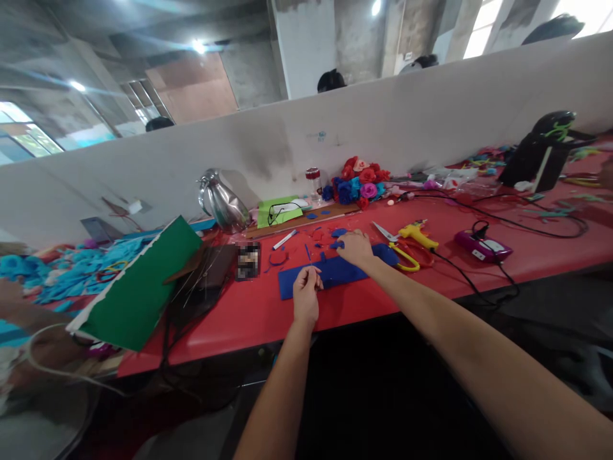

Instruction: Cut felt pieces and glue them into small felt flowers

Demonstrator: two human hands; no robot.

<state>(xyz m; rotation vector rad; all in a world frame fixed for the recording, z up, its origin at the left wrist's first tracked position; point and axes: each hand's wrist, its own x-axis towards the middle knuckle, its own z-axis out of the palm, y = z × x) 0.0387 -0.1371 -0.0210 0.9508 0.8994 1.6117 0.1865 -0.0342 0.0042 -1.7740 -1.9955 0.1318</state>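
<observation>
On the red surface (249,313), seen from the head camera, a blue foam sheet (335,271) lies flat with its long axis running left to right, slightly raised toward the right end. The left hand (306,295) rests at the sheet's near left part, fingers curled in a pinch on what looks like a thin blue strip or the sheet's edge; which of the two I cannot tell. The right hand (355,248) lies palm down across the sheet's far edge, fingers bent over a small blue foam piece (336,244), pressing or gathering it rather than lifting it clear. The sheet thus sits between the two hands, with the left hand nearer the body and the right hand farther out and to the right.

Just right of the right hand lie yellow-handled scissors (400,249) and a yellow glue gun (417,234), its black cord trailing toward the surface's near edge. Blue scraps (313,233) are scattered beyond the sheet, beside a white marker (285,239). Farther back, against the white partition (383,121), stands a cluster of foam flowers (360,182) in red, blue and pink. To the left, well apart, a green sheet (138,287) leans tilted, with a metal kettle (223,203) behind it.
</observation>
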